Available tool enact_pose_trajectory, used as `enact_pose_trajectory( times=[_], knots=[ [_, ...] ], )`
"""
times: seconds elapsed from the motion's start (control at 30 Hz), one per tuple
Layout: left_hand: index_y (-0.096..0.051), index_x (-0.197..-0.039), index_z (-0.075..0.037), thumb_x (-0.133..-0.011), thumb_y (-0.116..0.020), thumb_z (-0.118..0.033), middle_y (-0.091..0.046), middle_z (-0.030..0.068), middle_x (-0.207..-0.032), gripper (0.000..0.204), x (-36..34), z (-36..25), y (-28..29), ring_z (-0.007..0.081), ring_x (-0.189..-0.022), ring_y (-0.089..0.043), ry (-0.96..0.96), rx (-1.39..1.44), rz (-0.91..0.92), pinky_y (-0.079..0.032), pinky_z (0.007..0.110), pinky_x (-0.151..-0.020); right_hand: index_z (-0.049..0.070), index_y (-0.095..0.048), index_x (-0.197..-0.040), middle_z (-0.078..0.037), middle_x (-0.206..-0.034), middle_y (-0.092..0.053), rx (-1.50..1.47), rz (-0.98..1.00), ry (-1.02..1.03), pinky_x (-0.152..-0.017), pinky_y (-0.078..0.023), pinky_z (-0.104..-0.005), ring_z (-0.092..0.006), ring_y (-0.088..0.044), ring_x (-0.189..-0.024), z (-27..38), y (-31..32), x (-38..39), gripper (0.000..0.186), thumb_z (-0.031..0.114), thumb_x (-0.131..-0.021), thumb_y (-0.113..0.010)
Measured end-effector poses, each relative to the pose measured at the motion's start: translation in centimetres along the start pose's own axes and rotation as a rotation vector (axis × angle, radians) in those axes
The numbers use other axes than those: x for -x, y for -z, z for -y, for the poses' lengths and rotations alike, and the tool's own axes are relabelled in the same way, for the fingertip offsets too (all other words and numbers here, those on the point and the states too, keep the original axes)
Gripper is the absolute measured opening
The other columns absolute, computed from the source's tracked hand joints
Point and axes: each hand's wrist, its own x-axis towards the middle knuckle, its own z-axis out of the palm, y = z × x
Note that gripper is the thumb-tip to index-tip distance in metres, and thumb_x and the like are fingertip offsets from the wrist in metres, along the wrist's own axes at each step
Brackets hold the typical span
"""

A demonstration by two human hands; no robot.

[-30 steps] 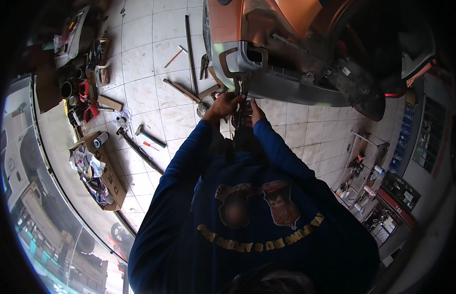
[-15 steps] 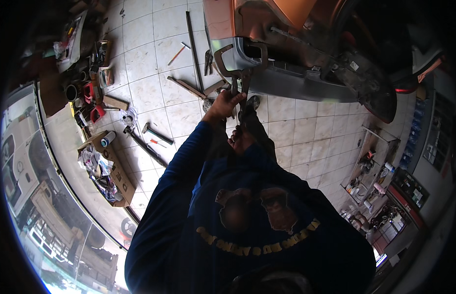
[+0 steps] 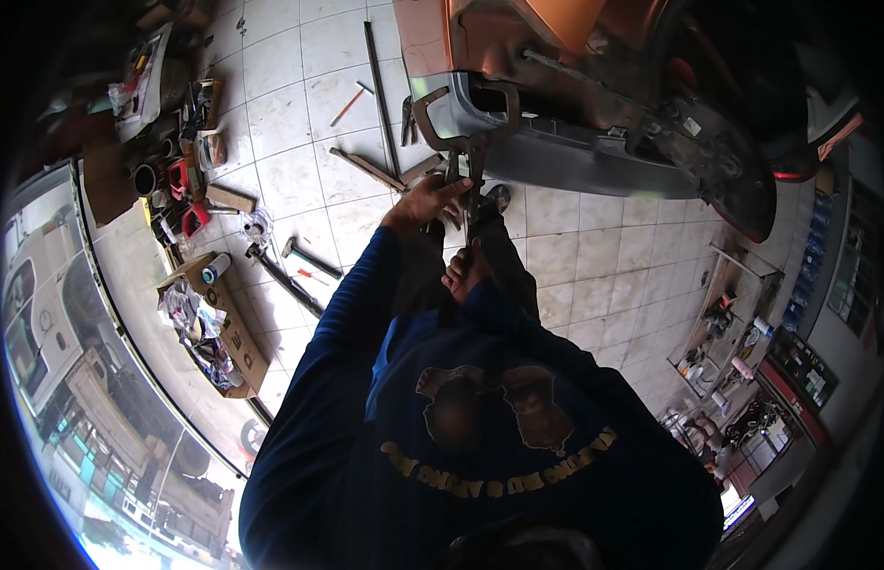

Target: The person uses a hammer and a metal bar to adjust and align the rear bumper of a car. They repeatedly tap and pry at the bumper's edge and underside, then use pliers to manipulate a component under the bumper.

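Note:
My left hand [image 3: 429, 201] is closed on the upper handle of a large dark C-jaw locking clamp [image 3: 474, 149]. My right hand [image 3: 459, 273], lower and nearer my body, has its fingers curled round the lower end of the same tool. The clamp's two curved jaws reach up over the grey bumper [image 3: 575, 169] at the corner of an orange vehicle's body [image 3: 423, 33]. Whether the jaw tips press on the metal is too dark to tell. A shoe [image 3: 499, 197] shows just beyond my hands.
On the tiled floor lie a long metal bar [image 3: 378, 95], pliers [image 3: 408, 121], pieces of wood [image 3: 361, 169] and a hammer [image 3: 312, 258]. Tools [image 3: 181, 180] and a cardboard box [image 3: 235, 351] line the left; a metal rack [image 3: 732, 290] stands right; a white vehicle [image 3: 38, 323] shows behind glass.
Over the last second my right hand has moved down from beside the left to the tool's lower end. My left hand stays near the same place on the clamp.

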Motion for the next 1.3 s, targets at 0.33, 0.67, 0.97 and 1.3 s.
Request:
enact_pose_trajectory(
  times=[0.33,0.67,0.97,1.3],
  knots=[
    [-0.066,-0.093,-0.005,-0.099,-0.072,-0.038,-0.072,0.0077,-0.087,0.034,-0.1,-1.5,-2.4,0.0158,-0.068,-0.065,0.039,-0.009,-0.049,-0.052,0.031,-0.061,0.021,-0.054,-0.072,-0.001,-0.055,-0.045,-0.015,-0.015,-0.184,-0.058,-0.037,-0.0376,-0.0199,-0.042,-0.049,0.7,-0.8,0.2,0.060,0.070,-0.103,-0.039],
    [-0.075,-0.106,-0.001,-0.095,-0.074,-0.045,-0.074,0.0040,-0.091,0.045,-0.3,-1.8,-3.4,0.0135,-0.079,-0.067,0.043,-0.154,-0.246,-0.052,0.030,-0.061,0.012,-0.062,-0.119,-0.010,-0.095,-0.069,0.168,-0.129,-0.217,-0.063,-0.052,-0.0453,-0.0248,-0.061,-0.063,1.8,-0.4,0.0,0.065,0.071,-0.099,-0.048],
    [-0.065,-0.131,-0.001,-0.098,-0.053,-0.068,-0.074,0.0112,-0.108,0.076,3.7,3.6,1.2,0.0196,-0.086,-0.069,0.058,0.064,-0.309,-0.051,0.034,-0.079,0.009,-0.060,-0.122,-0.014,-0.095,-0.076,0.452,-0.173,-0.091,-0.053,-0.058,-0.0386,-0.0254,-0.068,-0.062,5.0,0.5,1.1,0.065,0.069,-0.099,-0.051],
    [-0.068,-0.121,-0.002,-0.100,-0.059,-0.052,-0.076,0.0117,-0.101,0.055,23.3,21.8,6.4,0.0216,-0.069,-0.069,0.711,-0.208,-0.683,-0.052,0.040,-0.065,0.005,-0.061,-0.132,-0.012,-0.097,-0.077,0.935,-0.522,0.348,-0.060,-0.060,-0.0379,-0.0235,-0.073,-0.074,13.1,19.6,-0.8,0.074,0.069,-0.095,-0.058]
  ],
)
